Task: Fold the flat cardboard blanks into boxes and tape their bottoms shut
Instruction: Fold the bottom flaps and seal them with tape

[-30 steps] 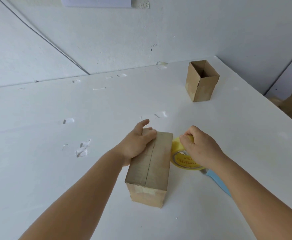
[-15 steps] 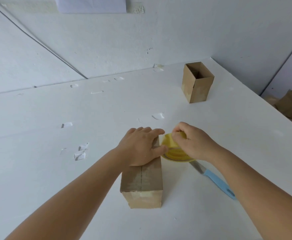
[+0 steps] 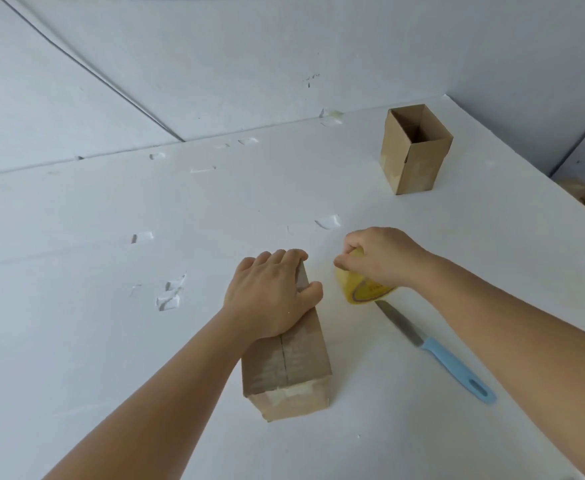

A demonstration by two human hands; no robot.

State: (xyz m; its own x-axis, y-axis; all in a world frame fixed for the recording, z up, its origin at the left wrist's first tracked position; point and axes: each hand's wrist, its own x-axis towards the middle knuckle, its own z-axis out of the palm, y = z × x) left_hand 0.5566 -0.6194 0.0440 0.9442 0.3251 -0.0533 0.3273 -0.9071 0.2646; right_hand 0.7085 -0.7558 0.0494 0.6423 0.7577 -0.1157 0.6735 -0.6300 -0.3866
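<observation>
Box (image 3: 286,368) lies on the table (image 3: 76,341); left hand (image 3: 270,296) presses flat on it, right hand (image 3: 381,258) grips the tape roll (image 3: 360,289).

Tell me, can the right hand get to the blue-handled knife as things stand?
Probably yes, once it lets go: the right hand grips the yellow tape roll, and the knife lies bare on the table just beside it, nothing between.

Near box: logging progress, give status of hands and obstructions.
Left hand presses box, taped seam up. Right hand grips tape roll. Knife beside box, apart.
</observation>
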